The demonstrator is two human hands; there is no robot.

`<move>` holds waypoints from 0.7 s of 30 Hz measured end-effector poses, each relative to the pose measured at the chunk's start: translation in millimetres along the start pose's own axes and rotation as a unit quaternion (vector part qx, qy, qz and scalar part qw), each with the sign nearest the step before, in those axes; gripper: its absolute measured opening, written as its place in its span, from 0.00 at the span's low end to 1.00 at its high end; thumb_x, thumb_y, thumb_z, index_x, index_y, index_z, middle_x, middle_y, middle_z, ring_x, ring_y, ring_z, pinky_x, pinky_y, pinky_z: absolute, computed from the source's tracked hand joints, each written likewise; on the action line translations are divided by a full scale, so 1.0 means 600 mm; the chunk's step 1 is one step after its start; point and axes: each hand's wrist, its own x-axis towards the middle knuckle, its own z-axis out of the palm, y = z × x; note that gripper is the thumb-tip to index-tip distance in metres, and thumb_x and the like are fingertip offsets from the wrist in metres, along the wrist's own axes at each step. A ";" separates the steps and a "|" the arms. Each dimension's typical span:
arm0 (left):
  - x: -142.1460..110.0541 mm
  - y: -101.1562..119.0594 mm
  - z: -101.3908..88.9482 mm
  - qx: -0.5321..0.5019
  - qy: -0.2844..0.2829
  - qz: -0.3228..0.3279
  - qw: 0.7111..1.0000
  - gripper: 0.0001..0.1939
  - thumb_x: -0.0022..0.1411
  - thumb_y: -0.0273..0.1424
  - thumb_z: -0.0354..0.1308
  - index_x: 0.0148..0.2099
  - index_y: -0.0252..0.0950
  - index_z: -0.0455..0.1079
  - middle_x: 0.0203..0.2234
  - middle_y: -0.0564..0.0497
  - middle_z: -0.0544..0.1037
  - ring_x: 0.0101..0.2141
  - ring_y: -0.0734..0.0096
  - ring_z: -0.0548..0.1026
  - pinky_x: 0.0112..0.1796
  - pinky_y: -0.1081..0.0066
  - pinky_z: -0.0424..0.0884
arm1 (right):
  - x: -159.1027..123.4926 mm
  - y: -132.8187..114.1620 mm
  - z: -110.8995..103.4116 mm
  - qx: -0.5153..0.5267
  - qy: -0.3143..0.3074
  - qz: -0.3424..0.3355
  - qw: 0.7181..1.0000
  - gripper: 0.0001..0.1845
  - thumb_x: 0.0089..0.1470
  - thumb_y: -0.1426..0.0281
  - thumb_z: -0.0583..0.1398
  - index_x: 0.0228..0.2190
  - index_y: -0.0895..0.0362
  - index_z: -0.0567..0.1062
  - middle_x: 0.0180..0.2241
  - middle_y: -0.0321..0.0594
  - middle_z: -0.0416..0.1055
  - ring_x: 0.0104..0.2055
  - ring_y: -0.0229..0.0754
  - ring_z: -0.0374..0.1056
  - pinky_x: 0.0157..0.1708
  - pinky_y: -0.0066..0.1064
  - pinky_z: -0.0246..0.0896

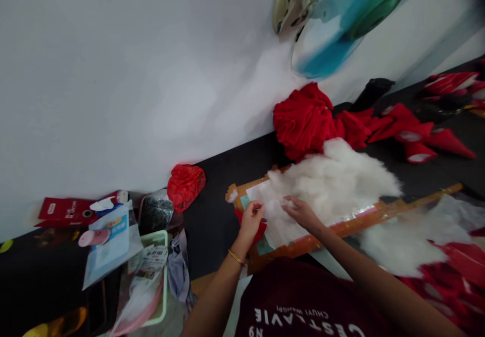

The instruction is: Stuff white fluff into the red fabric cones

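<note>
My left hand [250, 222], with a gold bangle on its wrist, is curled closed at the left end of the work board. A small red cloth piece [259, 234] shows on both sides of it and appears gripped in the fingers. My right hand [302, 213] pinches a wisp of white fibre stuffing at the front left of the large stuffing pile [341, 175]. A short gap lies between the two hands, over a white sheet [280, 231] on the board. The fingertips are small and partly blurred.
A gathered red cloth heap [303, 119] and several red cone shapes [413, 130] lie behind the stuffing. A fan [341, 29] hangs on the wall above. Left are a red plastic bag [185, 186] and a pale green basket [165, 276]. More stuffing [401, 241] lies right.
</note>
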 end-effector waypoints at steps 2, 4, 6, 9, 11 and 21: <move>-0.004 0.001 0.009 -0.111 -0.053 -0.050 0.991 0.29 0.52 0.38 0.68 0.55 0.40 0.68 0.43 0.47 0.74 0.38 0.67 0.75 0.36 0.68 0.74 | -0.004 -0.006 0.006 0.049 -0.039 0.009 0.998 0.18 0.55 0.54 0.58 0.40 0.54 0.73 0.27 0.35 0.73 0.25 0.40 0.66 0.24 0.30 0.64; -0.006 0.000 0.022 -0.215 -0.097 -0.102 0.967 0.37 0.53 0.38 0.69 0.63 0.43 0.61 0.50 0.44 0.74 0.40 0.65 0.77 0.38 0.65 0.76 | -0.008 -0.013 0.019 0.067 -0.065 -0.007 0.996 0.18 0.58 0.54 0.56 0.41 0.53 0.72 0.31 0.37 0.74 0.29 0.42 0.69 0.28 0.32 0.68; -0.003 -0.003 0.034 -0.293 -0.090 -0.128 0.943 0.35 0.53 0.36 0.68 0.62 0.42 0.62 0.51 0.43 0.75 0.40 0.66 0.78 0.41 0.66 0.76 | -0.011 -0.019 0.032 0.042 -0.064 -0.057 0.995 0.18 0.58 0.54 0.56 0.41 0.53 0.73 0.37 0.42 0.76 0.38 0.46 0.72 0.38 0.37 0.72; 0.007 -0.013 0.041 -0.336 -0.026 -0.117 0.934 0.26 0.51 0.33 0.68 0.52 0.39 0.68 0.47 0.46 0.77 0.40 0.68 0.77 0.43 0.68 0.74 | -0.015 -0.022 0.030 -0.013 -0.052 -0.141 0.989 0.18 0.56 0.55 0.60 0.44 0.53 0.75 0.51 0.49 0.72 0.56 0.53 0.67 0.54 0.47 0.66; 0.013 -0.018 0.037 -0.329 0.005 -0.106 0.938 0.22 0.49 0.33 0.68 0.47 0.39 0.69 0.43 0.48 0.78 0.38 0.68 0.77 0.42 0.68 0.73 | -0.017 -0.022 0.012 -0.018 -0.048 -0.160 0.986 0.20 0.56 0.56 0.62 0.48 0.51 0.74 0.60 0.49 0.64 0.63 0.54 0.60 0.59 0.48 0.62; 0.015 -0.038 0.051 -0.263 0.016 -0.076 0.962 0.23 0.48 0.33 0.68 0.48 0.39 0.71 0.43 0.48 0.79 0.44 0.64 0.77 0.46 0.67 0.71 | -0.007 0.003 0.034 -0.078 -0.086 -0.129 0.985 0.49 0.49 0.55 0.68 0.67 0.47 0.55 0.72 0.50 0.40 0.72 0.59 0.44 0.64 0.55 0.54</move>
